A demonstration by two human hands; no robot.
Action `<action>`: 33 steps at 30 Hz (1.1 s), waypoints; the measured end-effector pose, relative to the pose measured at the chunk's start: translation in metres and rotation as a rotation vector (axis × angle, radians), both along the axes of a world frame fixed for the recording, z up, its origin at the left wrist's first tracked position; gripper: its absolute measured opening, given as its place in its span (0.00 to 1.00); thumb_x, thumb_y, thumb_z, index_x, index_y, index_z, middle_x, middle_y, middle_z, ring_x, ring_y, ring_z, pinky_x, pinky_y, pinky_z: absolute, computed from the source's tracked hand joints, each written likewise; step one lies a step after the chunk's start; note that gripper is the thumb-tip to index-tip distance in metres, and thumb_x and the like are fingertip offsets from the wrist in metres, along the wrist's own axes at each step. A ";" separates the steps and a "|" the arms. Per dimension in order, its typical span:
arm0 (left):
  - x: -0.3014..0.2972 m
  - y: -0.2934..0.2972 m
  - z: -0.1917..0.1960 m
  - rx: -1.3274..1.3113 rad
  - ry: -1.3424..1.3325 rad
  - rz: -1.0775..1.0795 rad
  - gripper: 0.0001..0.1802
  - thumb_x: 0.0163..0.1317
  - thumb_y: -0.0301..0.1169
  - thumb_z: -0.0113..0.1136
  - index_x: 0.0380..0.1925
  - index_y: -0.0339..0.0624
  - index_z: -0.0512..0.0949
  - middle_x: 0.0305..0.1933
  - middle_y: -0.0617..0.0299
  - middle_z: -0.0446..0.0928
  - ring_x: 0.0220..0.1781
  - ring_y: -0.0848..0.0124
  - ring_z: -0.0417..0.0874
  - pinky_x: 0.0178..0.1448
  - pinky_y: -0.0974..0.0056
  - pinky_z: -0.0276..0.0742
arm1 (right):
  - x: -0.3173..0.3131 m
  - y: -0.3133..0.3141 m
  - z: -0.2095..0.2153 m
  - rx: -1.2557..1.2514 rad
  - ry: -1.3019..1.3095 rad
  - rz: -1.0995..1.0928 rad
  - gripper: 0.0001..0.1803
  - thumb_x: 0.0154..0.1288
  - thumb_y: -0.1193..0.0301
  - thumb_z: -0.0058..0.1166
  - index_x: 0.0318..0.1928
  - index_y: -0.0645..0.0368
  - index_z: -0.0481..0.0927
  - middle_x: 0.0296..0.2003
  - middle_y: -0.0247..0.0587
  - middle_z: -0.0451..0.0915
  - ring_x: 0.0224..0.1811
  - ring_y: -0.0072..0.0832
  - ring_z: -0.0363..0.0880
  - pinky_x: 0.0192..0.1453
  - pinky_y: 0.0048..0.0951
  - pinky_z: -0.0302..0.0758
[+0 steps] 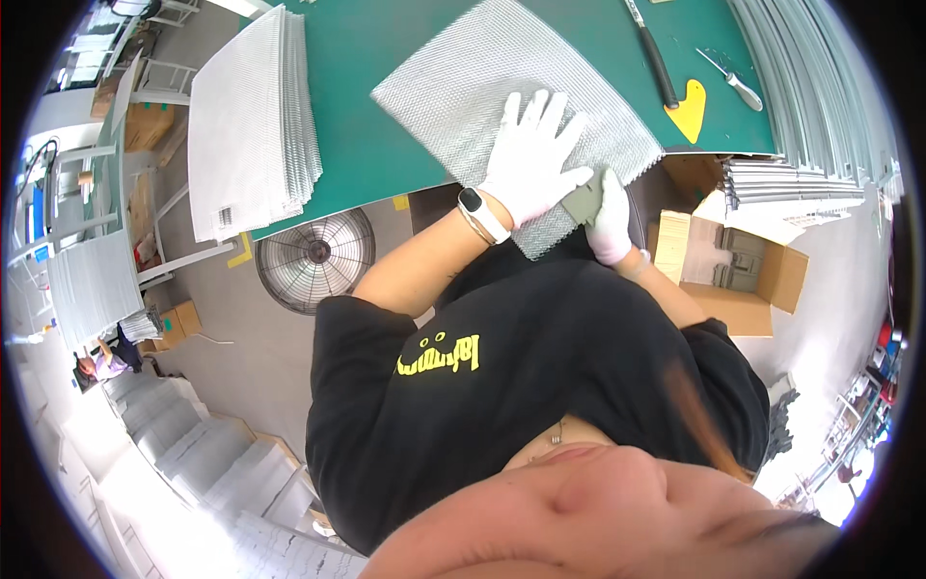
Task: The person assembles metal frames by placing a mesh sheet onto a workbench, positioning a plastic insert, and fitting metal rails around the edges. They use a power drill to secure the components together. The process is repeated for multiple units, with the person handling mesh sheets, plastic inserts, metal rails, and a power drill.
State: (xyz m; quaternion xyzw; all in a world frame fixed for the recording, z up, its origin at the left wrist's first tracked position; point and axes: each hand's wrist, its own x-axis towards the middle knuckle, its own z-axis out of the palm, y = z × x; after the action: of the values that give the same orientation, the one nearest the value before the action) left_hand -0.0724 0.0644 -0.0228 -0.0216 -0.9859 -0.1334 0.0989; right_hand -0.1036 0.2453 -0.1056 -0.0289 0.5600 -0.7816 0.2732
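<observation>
A silvery metal mesh sheet [463, 87] lies askew on the green tabletop [357, 106], its near corner hanging over the front edge toward my body. White-gloved, my left hand [535, 159] presses flat on the sheet with its fingers spread. My right hand [610, 227], also gloved, is at the sheet's near right edge. Its thumb and fingers close on a small grey-green flat piece [582, 203], which lies against the mesh. What that piece is made of I cannot make out.
A stack of mesh sheets [251, 125] stands at the table's left. On the right lie a black-handled tool [659, 68], a yellow scraper [688, 111] and a screwdriver [741, 89], beside stacked metal panels [810, 87]. Below are a floor fan [316, 256] and an open cardboard box [723, 307].
</observation>
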 end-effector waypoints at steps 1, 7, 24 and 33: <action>0.001 0.000 -0.001 -0.008 0.026 0.022 0.38 0.65 0.55 0.55 0.70 0.45 0.69 0.74 0.41 0.63 0.77 0.44 0.60 0.80 0.35 0.44 | -0.010 0.000 -0.002 0.016 0.005 0.042 0.17 0.81 0.59 0.42 0.45 0.58 0.79 0.39 0.32 0.80 0.40 0.16 0.75 0.45 0.24 0.74; 0.008 0.003 0.000 0.024 -0.013 0.008 0.38 0.66 0.54 0.55 0.70 0.44 0.69 0.73 0.40 0.64 0.77 0.45 0.59 0.80 0.35 0.43 | -0.007 0.006 0.043 0.009 -0.170 0.093 0.09 0.77 0.65 0.52 0.46 0.57 0.78 0.39 0.32 0.79 0.42 0.19 0.79 0.47 0.25 0.77; -0.011 -0.110 0.013 1.058 0.392 0.287 0.20 0.72 0.29 0.55 0.63 0.41 0.75 0.64 0.47 0.76 0.67 0.62 0.76 0.68 0.61 0.72 | -0.029 0.002 0.077 0.127 0.208 1.309 0.30 0.78 0.49 0.45 0.60 0.64 0.76 0.44 0.46 0.85 0.43 0.28 0.84 0.50 0.29 0.80; 0.011 -0.170 0.013 2.128 0.210 0.564 0.27 0.72 0.36 0.57 0.64 0.34 0.65 0.74 0.49 0.60 0.77 0.59 0.59 0.77 0.53 0.58 | -0.169 -0.061 0.097 1.109 1.130 0.420 0.33 0.69 0.47 0.53 0.59 0.65 0.75 0.50 0.59 0.79 0.55 0.50 0.79 0.61 0.44 0.76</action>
State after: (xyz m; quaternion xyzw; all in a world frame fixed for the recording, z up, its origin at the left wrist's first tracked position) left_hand -0.0613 -0.1057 -0.0097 0.2887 -0.3238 -0.8835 0.1769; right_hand -0.2726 0.1848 -0.0090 -0.3832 0.9013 -0.1914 0.0651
